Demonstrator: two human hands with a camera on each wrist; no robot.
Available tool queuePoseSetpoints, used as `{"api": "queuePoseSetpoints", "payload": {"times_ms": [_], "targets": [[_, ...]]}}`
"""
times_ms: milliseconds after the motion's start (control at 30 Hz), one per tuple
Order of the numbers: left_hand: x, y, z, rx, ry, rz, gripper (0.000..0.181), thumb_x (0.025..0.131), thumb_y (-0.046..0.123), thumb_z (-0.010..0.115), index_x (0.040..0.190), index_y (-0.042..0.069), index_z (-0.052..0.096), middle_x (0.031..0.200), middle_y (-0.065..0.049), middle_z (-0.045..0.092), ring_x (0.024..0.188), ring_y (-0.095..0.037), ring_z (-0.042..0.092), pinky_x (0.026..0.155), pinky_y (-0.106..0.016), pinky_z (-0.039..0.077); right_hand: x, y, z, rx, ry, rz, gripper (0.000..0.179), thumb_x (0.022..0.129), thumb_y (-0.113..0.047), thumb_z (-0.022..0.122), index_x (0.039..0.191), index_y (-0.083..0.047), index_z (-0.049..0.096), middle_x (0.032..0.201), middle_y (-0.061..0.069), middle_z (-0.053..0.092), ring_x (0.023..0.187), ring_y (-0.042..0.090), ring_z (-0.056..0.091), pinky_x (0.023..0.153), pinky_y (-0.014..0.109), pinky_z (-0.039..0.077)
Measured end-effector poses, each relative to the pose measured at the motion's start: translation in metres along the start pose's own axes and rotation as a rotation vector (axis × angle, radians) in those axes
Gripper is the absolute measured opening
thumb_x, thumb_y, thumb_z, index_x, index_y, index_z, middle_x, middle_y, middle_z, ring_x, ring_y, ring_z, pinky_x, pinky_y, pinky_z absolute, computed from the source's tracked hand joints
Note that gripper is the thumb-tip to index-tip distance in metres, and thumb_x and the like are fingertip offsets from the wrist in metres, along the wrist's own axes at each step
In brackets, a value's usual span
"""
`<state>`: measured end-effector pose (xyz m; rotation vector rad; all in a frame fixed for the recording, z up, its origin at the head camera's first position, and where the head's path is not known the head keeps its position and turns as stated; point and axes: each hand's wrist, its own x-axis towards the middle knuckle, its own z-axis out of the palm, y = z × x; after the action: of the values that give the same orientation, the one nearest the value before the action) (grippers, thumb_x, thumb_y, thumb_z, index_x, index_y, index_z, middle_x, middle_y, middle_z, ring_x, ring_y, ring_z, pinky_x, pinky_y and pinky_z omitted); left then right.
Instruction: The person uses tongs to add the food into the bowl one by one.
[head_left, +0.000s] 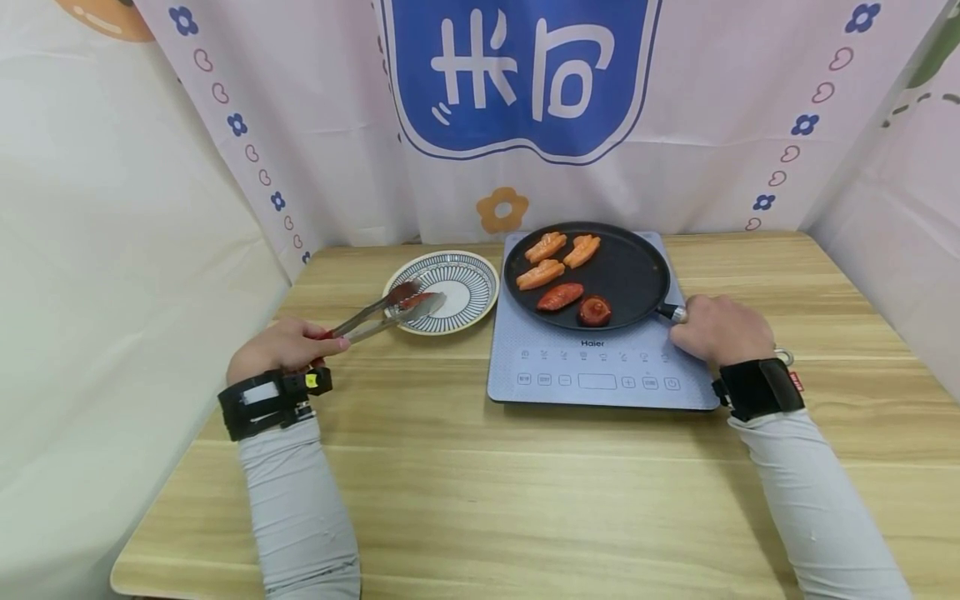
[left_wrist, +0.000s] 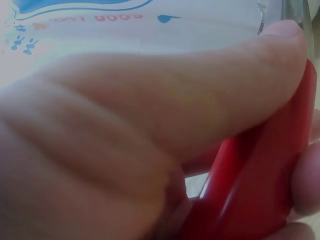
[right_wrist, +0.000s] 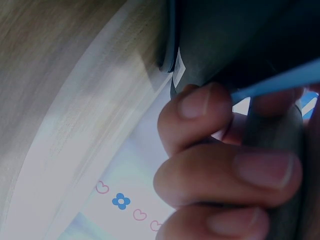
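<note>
My left hand [head_left: 288, 343] grips the red handles of metal tongs [head_left: 367, 317], thumb laid along them in the left wrist view. The tongs' ends lie over a patterned plate [head_left: 480, 304], with a reddish piece of food [head_left: 417, 301] between them, partly hidden. With curled fingers my right hand [head_left: 723, 329] holds the handle [head_left: 672, 312] of a black frying pan [head_left: 630, 271]. In the pan are three orange, sausage-like pieces [head_left: 542, 274], a scored red sausage [head_left: 560, 296] and a round brownish-red piece [head_left: 595, 311].
Under the pan sits a pale induction cooker [head_left: 517, 350] with its control panel toward me. The wooden table [head_left: 480, 500] extends in front and to both sides. A printed curtain [head_left: 337, 125] hangs along the back edge.
</note>
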<state>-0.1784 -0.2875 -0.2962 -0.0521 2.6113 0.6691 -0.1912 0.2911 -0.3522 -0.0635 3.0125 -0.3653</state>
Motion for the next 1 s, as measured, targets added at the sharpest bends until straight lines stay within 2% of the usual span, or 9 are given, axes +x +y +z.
{"api": "queuePoseSetpoints", "payload": {"times_ms": [133,267,433,567,767,1000], "targets": [[-0.001,0.001,0.0,0.002,-0.019,0.005,0.055,0.107,0.047,0.058,0.131,-0.001,0.066,0.074,0.005,0.062,0.063,-0.011,0.052,0.061,-0.029,0.042,0.0,0.0,0.0,-0.001,0.003,-0.001,0.016,0.078,-0.024,0.058,0.078,-0.008,0.056,0.072,0.009,0.056,0.064,0.028,0.054,0.053,0.038,0.037],[-0.001,0.002,0.0,-0.013,-0.044,0.014,0.055,0.11,0.045,0.055,0.131,-0.004,0.066,0.071,0.007,0.059,0.059,-0.008,0.049,0.057,-0.026,0.04,0.0,0.0,0.0,-0.002,0.003,-0.002,0.015,0.078,-0.024,0.058,0.077,-0.009,0.055,0.071,0.009,0.055,0.063,0.027,0.054,0.053,0.038,0.036],[0.0,0.004,0.001,-0.014,-0.054,0.024,0.052,0.113,0.042,0.046,0.121,-0.004,0.069,0.068,0.008,0.057,0.056,-0.007,0.047,0.055,-0.024,0.04,0.0,0.0,0.0,-0.005,0.013,-0.008,0.014,0.077,-0.023,0.058,0.076,-0.009,0.055,0.07,0.009,0.056,0.063,0.028,0.054,0.053,0.038,0.036],[0.003,0.007,0.002,-0.057,-0.054,0.029,0.049,0.116,0.037,0.04,0.114,-0.003,0.069,0.07,0.009,0.06,0.058,-0.005,0.049,0.055,-0.023,0.041,0.0,0.0,0.0,-0.006,0.016,-0.011,0.014,0.077,-0.023,0.058,0.076,-0.01,0.055,0.07,0.009,0.056,0.064,0.028,0.054,0.053,0.038,0.036],[0.007,0.012,0.007,-0.126,-0.068,0.033,0.043,0.116,0.03,0.041,0.117,-0.005,0.066,0.076,0.007,0.064,0.063,-0.004,0.052,0.058,-0.021,0.042,0.0,0.0,0.0,-0.004,0.003,0.006,0.014,0.077,-0.023,0.058,0.076,-0.01,0.055,0.071,0.009,0.056,0.063,0.028,0.054,0.053,0.038,0.037],[0.014,0.016,0.011,-0.122,-0.088,0.05,0.042,0.115,0.031,0.043,0.113,-0.003,0.067,0.076,0.006,0.062,0.064,-0.005,0.052,0.058,-0.021,0.042,0.0,0.0,0.0,-0.001,0.001,0.009,0.015,0.077,-0.024,0.058,0.076,-0.009,0.055,0.071,0.01,0.057,0.063,0.028,0.054,0.053,0.039,0.037]]}}
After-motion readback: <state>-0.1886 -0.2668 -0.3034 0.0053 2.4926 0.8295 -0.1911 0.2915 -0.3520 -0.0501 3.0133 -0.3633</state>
